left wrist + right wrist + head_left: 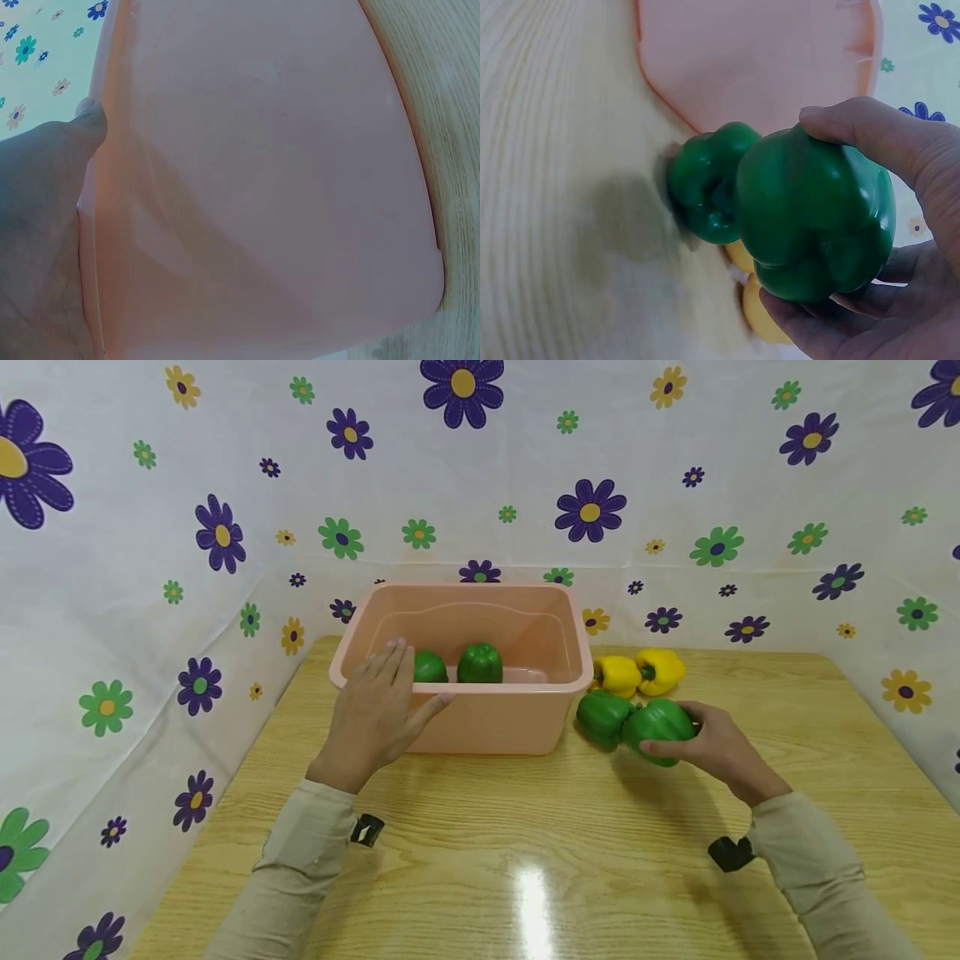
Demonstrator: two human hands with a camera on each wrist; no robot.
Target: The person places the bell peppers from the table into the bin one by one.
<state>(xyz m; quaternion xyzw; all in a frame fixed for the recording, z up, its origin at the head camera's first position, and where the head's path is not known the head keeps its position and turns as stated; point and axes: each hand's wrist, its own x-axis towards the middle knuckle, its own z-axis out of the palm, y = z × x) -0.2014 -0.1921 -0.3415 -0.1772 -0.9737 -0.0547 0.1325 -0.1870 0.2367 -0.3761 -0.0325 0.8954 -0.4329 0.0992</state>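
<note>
One green pepper points its lobed end wristward, right hand gripping it, left hand straight-fingered.

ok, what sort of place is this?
Likely a staged recording corner rather than a working kitchen: a flower-print backdrop surrounds a wood-grain table set with a pink bin and glossy, perhaps artificial, green peppers.

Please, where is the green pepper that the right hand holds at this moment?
In the head view, the held green pepper is right of centre, in the right hand, beside another green pepper, to the right of the pink bin.
</note>
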